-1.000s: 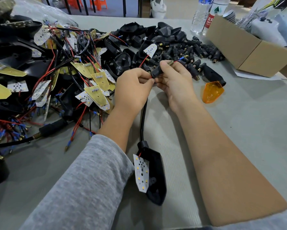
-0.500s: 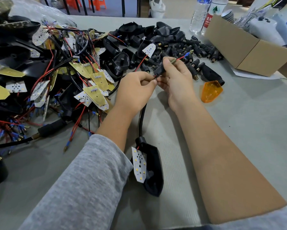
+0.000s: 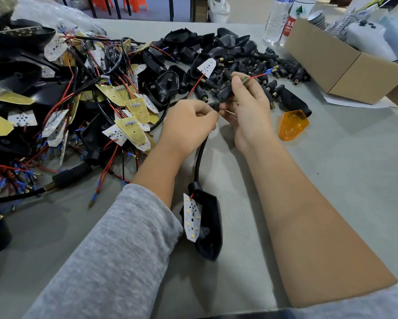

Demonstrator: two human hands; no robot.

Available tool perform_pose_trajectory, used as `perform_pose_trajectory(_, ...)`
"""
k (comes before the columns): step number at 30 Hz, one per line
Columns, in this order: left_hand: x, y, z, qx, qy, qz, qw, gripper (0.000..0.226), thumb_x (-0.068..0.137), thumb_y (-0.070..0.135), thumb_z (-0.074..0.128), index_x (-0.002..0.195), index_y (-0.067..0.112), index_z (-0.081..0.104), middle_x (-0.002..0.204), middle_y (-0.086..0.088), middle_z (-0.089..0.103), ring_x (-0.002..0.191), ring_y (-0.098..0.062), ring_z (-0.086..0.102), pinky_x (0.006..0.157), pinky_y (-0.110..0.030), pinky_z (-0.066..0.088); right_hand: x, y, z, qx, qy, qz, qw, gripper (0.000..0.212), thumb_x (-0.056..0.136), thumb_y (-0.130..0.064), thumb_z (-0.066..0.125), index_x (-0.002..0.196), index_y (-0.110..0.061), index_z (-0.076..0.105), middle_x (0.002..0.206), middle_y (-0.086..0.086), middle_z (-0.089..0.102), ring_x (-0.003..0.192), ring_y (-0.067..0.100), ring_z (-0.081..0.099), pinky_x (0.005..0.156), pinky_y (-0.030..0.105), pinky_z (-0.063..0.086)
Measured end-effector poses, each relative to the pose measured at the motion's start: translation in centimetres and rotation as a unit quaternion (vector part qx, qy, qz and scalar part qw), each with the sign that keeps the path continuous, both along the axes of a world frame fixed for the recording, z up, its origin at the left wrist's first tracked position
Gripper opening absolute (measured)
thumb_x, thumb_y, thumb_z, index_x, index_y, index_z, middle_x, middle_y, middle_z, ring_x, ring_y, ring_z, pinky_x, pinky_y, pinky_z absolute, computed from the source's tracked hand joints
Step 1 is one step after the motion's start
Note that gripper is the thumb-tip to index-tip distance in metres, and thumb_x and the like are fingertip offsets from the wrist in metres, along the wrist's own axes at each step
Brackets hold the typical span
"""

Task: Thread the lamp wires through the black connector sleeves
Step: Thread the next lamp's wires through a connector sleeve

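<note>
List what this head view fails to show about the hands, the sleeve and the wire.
- Left hand fingertips: curled under, so its grip on the black sheathed cable is hidden.
- Black plastic connector sleeve: partly covered by right hand fingers.
- Thin red wire: its path inside the sleeve is hidden.
- Clear water bottles: tops cut off by the upper edge.

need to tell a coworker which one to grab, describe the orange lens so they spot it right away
Start at the cardboard box at the table's far right. Just in front of it, right of the person's right hand, lies the orange lens: the only translucent orange piece among black parts.
</note>
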State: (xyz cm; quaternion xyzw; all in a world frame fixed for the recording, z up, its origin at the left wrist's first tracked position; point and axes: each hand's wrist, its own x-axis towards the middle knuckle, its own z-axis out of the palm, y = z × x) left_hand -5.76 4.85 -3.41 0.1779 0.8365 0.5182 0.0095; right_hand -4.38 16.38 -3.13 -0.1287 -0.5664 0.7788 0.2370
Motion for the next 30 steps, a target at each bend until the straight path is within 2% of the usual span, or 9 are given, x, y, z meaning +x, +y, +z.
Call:
perform_pose_trajectory(4, 0.22, 0.34, -0.17, 0.018, 0.010, -0.022, 1.000, 0.015, 0.092, 0.015, 0.057, 0.085, 0.013, 0.071, 0.079, -0.011, 0.072, 0.080, -0.031, 0.066, 0.080, -0.045, 0.054, -0.03, 0.09, 0.04, -0.012, -0.004, -0.001, 1.000, 0.007, 0.099, -0.023, 0.056, 0.093, -0.021, 0.060, 0.073, 0.001, 0.055, 0.054, 0.012, 0.047, 0.053, 0.023, 0.046)
perform_pose_trajectory(6, 0.25, 0.35, -0.18, 0.017, 0.018, -0.034, 0.999, 0.015, 0.095, 0.015, 0.056, 0.087, 0.017, 0.069, 0.076, -0.006, 0.070, 0.077, -0.026, 0.066, 0.080, -0.042, 0.055, -0.06, 0.17, 0.06, -0.025, -0.005, -0.004, 1.000, 0.008, 0.099, -0.023, 0.056, 0.092, -0.021, 0.060, 0.067, -0.003, 0.056, 0.049, 0.011, 0.046, 0.051, 0.023, 0.045)
perform_pose_trajectory(9, 0.18, 0.35, -0.22, 0.024, 0.028, -0.049, 0.998, 0.015, 0.097, 0.015, 0.055, 0.092, 0.014, 0.069, 0.072, 0.002, 0.066, 0.070, -0.012, 0.061, 0.075, -0.030, 0.053, -0.01, 0.37, 0.10, -0.044, -0.009, -0.008, 0.999, 0.009, 0.099, -0.023, 0.057, 0.090, -0.020, 0.060, 0.064, -0.003, 0.056, 0.046, 0.010, 0.045, 0.049, 0.022, 0.045)
perform_pose_trajectory(12, 0.30, 0.43, -0.14, 0.024, 0.041, -0.049, 0.998, 0.016, 0.097, 0.013, 0.054, 0.092, 0.012, 0.069, 0.073, -0.003, 0.066, 0.060, -0.002, 0.053, 0.057, -0.011, 0.043, -0.04, 0.52, 0.04, -0.038, -0.025, -0.007, 0.999, 0.008, 0.098, -0.025, 0.058, 0.093, -0.019, 0.061, 0.070, 0.001, 0.054, 0.048, 0.010, 0.047, 0.051, 0.022, 0.046)
perform_pose_trajectory(13, 0.33, 0.44, -0.13, 0.021, 0.043, -0.045, 0.998, 0.016, 0.097, 0.013, 0.054, 0.091, 0.012, 0.069, 0.074, -0.007, 0.066, 0.057, -0.001, 0.052, 0.054, -0.009, 0.041, -0.07, 0.57, 0.01, -0.034, -0.030, -0.008, 0.999, 0.008, 0.098, -0.026, 0.058, 0.093, -0.019, 0.061, 0.071, 0.001, 0.054, 0.049, 0.011, 0.047, 0.052, 0.023, 0.046)
perform_pose_trajectory(16, 0.24, 0.49, -0.20, 0.019, 0.048, -0.029, 0.998, 0.017, 0.097, 0.015, 0.054, 0.086, 0.016, 0.066, 0.081, -0.016, 0.069, 0.061, -0.008, 0.054, 0.058, -0.019, 0.044, -0.20, 0.68, -0.09, -0.027, -0.035, -0.006, 0.999, 0.010, 0.098, -0.026, 0.059, 0.092, -0.018, 0.059, 0.070, 0.001, 0.050, 0.050, 0.012, 0.046, 0.052, 0.023, 0.044)
perform_pose_trajectory(19, -0.01, 0.52, -0.28, 0.025, 0.046, -0.012, 0.999, 0.016, 0.096, 0.017, 0.055, 0.084, 0.021, 0.065, 0.081, -0.016, 0.069, 0.069, -0.023, 0.059, 0.070, -0.033, 0.049, -0.27, 0.73, -0.17, -0.037, -0.035, -0.002, 0.999, 0.014, 0.098, -0.027, 0.058, 0.093, -0.014, 0.057, 0.067, 0.000, 0.047, 0.050, 0.012, 0.045, 0.049, 0.022, 0.043)
perform_pose_trajectory(24, -0.17, 0.35, -0.31, 0.054, 0.043, -0.002, 0.998, 0.015, 0.093, 0.015, 0.060, 0.081, 0.020, 0.068, 0.067, 0.003, 0.060, 0.063, -0.011, 0.053, 0.061, -0.029, 0.047, -0.34, 0.69, -0.19, -0.030, -0.031, 0.013, 0.999, 0.018, 0.098, -0.024, 0.058, 0.083, -0.014, 0.055, 0.062, 0.001, 0.048, 0.047, 0.012, 0.047, 0.048, 0.023, 0.043)
perform_pose_trajectory(30, -0.29, 0.20, -0.39, 0.060, 0.050, 0.001, 0.997, 0.019, 0.094, 0.016, 0.059, 0.078, 0.021, 0.066, 0.078, -0.012, 0.069, 0.066, -0.012, 0.055, 0.068, -0.032, 0.049, -0.25, 0.28, -0.18, 0.015, -0.018, 0.040, 0.999, 0.015, 0.097, -0.022, 0.059, 0.084, -0.015, 0.057, 0.062, -0.001, 0.053, 0.048, 0.012, 0.048, 0.051, 0.021, 0.044)
